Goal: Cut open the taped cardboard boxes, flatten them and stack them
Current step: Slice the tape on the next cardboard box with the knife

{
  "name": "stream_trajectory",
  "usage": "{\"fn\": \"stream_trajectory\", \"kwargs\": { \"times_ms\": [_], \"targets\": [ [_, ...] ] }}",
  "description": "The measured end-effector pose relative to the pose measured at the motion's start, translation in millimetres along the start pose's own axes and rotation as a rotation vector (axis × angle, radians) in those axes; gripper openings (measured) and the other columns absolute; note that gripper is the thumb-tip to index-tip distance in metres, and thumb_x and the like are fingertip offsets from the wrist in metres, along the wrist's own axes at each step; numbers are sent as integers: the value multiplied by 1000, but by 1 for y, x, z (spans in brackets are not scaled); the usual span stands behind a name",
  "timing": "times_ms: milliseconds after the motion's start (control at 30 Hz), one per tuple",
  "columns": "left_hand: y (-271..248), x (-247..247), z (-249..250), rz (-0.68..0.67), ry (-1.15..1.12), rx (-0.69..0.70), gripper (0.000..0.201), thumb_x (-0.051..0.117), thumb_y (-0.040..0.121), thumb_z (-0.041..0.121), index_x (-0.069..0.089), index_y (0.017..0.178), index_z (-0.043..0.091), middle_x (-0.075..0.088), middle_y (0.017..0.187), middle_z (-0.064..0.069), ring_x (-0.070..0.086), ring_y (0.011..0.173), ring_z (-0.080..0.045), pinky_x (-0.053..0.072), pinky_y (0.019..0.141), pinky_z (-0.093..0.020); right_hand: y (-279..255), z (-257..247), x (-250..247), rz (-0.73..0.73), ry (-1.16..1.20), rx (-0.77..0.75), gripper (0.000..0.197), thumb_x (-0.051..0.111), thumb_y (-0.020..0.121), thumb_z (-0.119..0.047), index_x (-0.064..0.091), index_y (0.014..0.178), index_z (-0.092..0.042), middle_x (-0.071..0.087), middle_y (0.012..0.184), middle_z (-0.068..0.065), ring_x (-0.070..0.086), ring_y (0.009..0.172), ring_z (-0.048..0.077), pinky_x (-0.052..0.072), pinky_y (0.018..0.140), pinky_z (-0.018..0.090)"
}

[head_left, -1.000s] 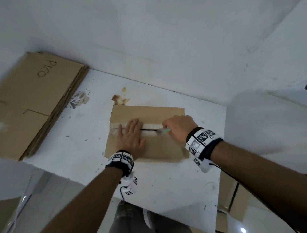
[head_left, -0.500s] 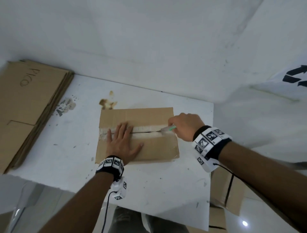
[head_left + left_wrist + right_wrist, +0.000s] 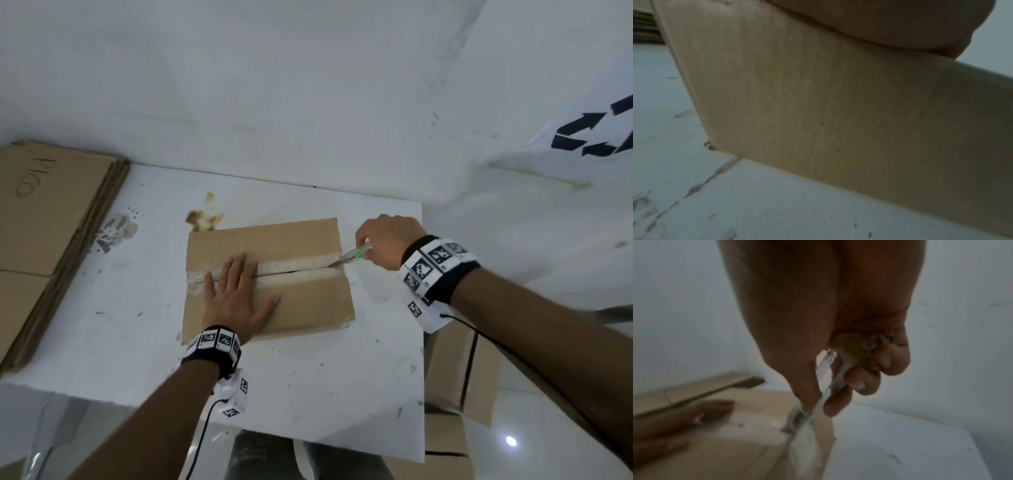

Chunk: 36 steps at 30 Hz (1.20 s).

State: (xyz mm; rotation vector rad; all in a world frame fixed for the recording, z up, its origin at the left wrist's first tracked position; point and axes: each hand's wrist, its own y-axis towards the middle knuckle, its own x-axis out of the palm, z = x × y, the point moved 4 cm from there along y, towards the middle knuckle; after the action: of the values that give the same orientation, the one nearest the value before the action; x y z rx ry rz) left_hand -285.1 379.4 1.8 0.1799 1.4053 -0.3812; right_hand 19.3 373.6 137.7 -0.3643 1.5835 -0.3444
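Observation:
A taped cardboard box [image 3: 301,301] [image 3: 818,113] [image 3: 715,451] stands in the middle of the white table [image 3: 308,387]. Clear tape [image 3: 298,265] runs along its top seam, and a dark slit shows along the middle of it. My left hand [image 3: 236,301] lies flat on the box's top, fingers straight and spread across the seam's left part. My right hand [image 3: 383,241] [image 3: 838,378] grips a small cutter [image 3: 352,255] [image 3: 824,386] with a clear and green body. Its blade tip meets the tape at the box's right edge.
A stack of flattened cardboard [image 3: 44,233] [image 3: 694,389] lies at the table's left end. More taped boxes [image 3: 459,373] stand on the floor beyond the table's right edge. A white wall [image 3: 308,85] rises behind the table. Brown stains [image 3: 202,219] mark the table behind the box.
My right hand has drawn the cutter rightwards along the seam to the box's right edge, and the slit has lengthened. My left hand has stayed flat on the box's top.

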Motion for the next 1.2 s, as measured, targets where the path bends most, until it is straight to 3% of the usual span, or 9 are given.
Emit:
{"fn": "stream_trajectory", "kwargs": {
  "times_ms": [133,233,400,567,667,800,900,1100,1200],
  "targets": [
    [9,-12,20,40,-37,-54,78,54,80,64,42,143,19,34,157,-6,27,148,-29,13,120,-59,0,2,20,-27,-20,-12,9,55,98,-27,61,104,-29,58,90,-6,53,70,17,36,59,28],
    [30,-13,73,83,-149,94,52,52,82,48,57,124,18,52,132,-5,48,126,-30,30,110,-51,1,4,26,9,-65,-17,11,52,94,-15,59,100,-22,57,89,-2,54,70,20,32,55,28],
    [36,7,92,142,-167,151,42,48,92,58,65,109,24,58,120,4,51,118,-23,33,106,-47,-6,24,32,46,55,-94,35,51,98,-17,58,127,-35,60,111,-5,61,96,23,39,70,33],
    [39,9,90,165,-209,154,46,46,93,60,62,102,18,56,116,1,51,114,-24,34,105,-48,-8,27,41,73,142,-5,32,52,95,-15,67,116,-35,59,99,-7,59,87,19,41,69,32],
    [37,9,89,165,-261,151,47,45,93,60,58,102,15,57,114,-3,52,113,-27,34,107,-50,-7,31,47,75,263,14,30,52,98,-25,68,120,-37,63,112,-6,65,96,22,46,73,32],
    [38,7,88,169,-299,148,47,44,93,59,57,98,14,58,113,-6,54,112,-30,35,107,-51,-19,46,69,58,529,114,18,56,96,-37,73,100,-38,63,86,-11,63,82,20,45,66,27],
    [37,9,89,176,-303,157,46,44,94,57,56,96,14,59,112,-7,54,111,-30,36,105,-51,-31,56,84,71,723,186,27,63,93,-41,73,117,-36,71,100,-7,62,80,12,51,75,26],
    [36,7,88,210,-355,177,43,42,96,51,54,93,10,60,108,-10,55,105,-31,40,100,-55,-60,33,127,20,894,178,28,68,90,-42,76,114,-29,75,104,-3,66,87,10,53,80,25],
    [35,3,88,234,-359,176,41,41,98,47,56,91,10,60,108,-7,54,105,-29,40,100,-52,-71,36,140,192,1040,305,26,68,90,-42,75,113,-31,73,103,-9,68,94,8,54,81,24]
  ]
}}
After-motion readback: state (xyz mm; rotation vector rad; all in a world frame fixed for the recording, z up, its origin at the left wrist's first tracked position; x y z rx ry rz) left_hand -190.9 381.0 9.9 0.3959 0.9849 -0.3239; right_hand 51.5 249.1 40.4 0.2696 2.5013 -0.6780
